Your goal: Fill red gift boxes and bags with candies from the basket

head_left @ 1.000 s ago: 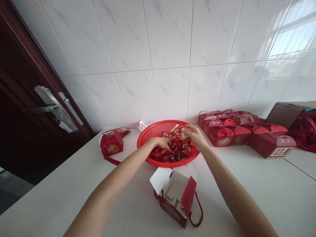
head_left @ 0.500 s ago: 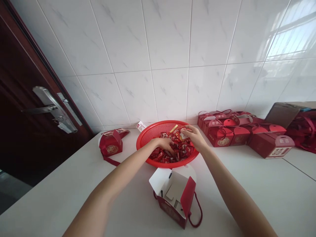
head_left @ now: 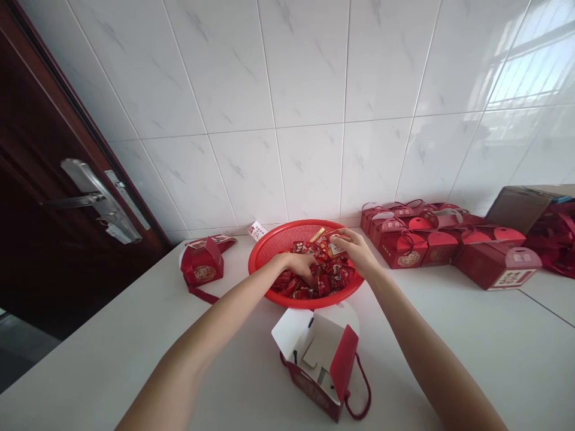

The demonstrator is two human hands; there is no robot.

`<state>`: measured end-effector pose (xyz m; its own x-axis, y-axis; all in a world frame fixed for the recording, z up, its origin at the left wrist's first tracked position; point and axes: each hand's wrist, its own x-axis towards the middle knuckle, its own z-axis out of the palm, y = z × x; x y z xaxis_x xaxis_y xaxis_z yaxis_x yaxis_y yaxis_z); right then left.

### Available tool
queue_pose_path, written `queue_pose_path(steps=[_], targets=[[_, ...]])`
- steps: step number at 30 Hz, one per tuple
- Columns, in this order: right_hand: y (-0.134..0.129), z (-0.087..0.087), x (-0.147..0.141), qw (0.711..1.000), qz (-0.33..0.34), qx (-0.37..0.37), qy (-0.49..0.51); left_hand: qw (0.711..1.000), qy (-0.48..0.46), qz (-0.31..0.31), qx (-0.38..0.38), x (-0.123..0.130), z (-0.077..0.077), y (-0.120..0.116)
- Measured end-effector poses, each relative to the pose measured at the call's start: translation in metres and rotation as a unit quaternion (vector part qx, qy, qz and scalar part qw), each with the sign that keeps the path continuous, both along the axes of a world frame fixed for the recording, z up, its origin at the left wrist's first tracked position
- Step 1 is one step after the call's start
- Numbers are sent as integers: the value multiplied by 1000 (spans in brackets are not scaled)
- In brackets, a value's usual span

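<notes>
A red plastic basket (head_left: 269,239) full of red-wrapped candies (head_left: 335,276) stands against the tiled wall. My left hand (head_left: 299,265) reaches down into the candies, its fingers curled among them; whether it grips any is hidden. At the basket's right side, my right hand (head_left: 353,244) is closed on a small packet (head_left: 335,246) with red and pale printing. In front of the basket, an open red gift box (head_left: 314,383) with a white inside and a cord handle stands on the white table (head_left: 233,371); its flaps are spread and its inside shows no candy.
Several closed red boxes (head_left: 404,248) stand in rows at the right, with one box (head_left: 498,265) lying before them. Another red box (head_left: 204,263) with a ribbon sits at the left. A dark door (head_left: 40,149) is beyond the table's left edge.
My left hand has shifted slightly left and up among the candies, and some candies there have moved. My right hand stays at the basket's right side with the packet.
</notes>
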<state>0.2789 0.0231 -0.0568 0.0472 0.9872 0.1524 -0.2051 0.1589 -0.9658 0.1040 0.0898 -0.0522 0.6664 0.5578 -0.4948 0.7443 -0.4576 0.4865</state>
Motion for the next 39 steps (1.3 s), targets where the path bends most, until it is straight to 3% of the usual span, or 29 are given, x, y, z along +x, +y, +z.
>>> queue_pose_path(steps=[5,8,12,15,21,27,33,39], targets=[[1,1,0,1000,-17,-10,18,1000,-22,18,1,-6,5,4],[2,1,0,999,-38,-7,24,990,-103,86,33,-16,9,7],[3,0,1,997,-68,0,45,943,-263,199,50,-28,12,9],[4,0,0,996,-77,1,54,910,-317,257,68,-30,13,8],[5,-2,2,998,-45,13,49,878,-368,287,107,-27,10,10],[6,-5,3,998,-14,15,54,867,-364,311,136,-28,11,10],[8,-4,2,996,-40,2,83,857,-293,350,239,-30,9,16],[6,-1,1,996,-54,-6,77,860,-256,357,261,-34,2,25]])
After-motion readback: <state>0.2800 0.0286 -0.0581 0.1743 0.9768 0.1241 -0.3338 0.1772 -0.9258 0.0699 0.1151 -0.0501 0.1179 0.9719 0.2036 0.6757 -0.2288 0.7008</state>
